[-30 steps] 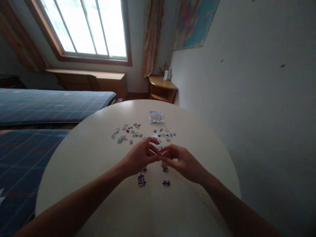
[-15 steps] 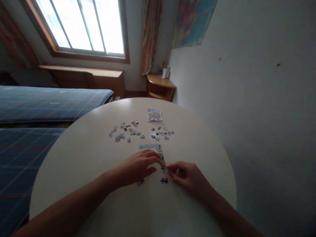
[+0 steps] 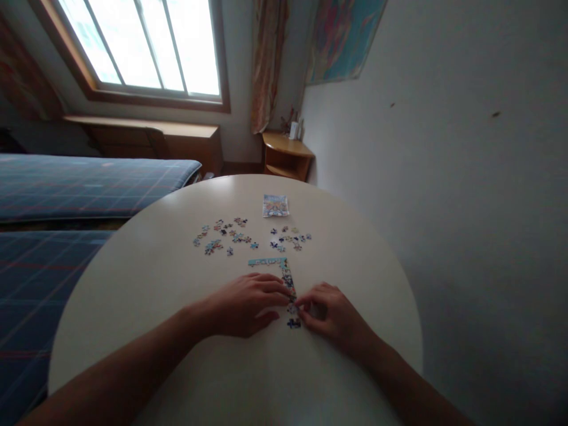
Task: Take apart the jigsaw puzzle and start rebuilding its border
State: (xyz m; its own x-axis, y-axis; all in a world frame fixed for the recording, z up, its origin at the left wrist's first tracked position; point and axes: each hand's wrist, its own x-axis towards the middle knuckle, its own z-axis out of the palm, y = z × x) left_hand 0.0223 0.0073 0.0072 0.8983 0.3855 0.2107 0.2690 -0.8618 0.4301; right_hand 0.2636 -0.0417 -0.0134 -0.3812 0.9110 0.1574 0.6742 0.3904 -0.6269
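Observation:
A joined strip of jigsaw puzzle pieces (image 3: 288,278) forms a corner on the table, with a light blue top row (image 3: 266,261) and a multicoloured side running toward me. My left hand (image 3: 255,303) lies over the side strip from the left, fingers stretched out, fingertips touching its lower part. From the right, my right hand (image 3: 326,310) pinches a small puzzle piece (image 3: 293,308) at the strip's lower end. Just below lies a darker puzzle piece (image 3: 293,323); whether it touches the pinched one I cannot tell.
Loose puzzle pieces lie in a left group (image 3: 214,246) and a right group (image 3: 290,239) beyond the strip. Farther back is a small picture packet (image 3: 276,206). The round white table (image 3: 177,272) stands beside a wall (image 3: 435,195) and plaid mattresses (image 3: 89,186).
My left hand has shifted slightly down and right along the strip, now covering the loose piece beneath it. My right hand has brought its piece a little left against the strip's end.

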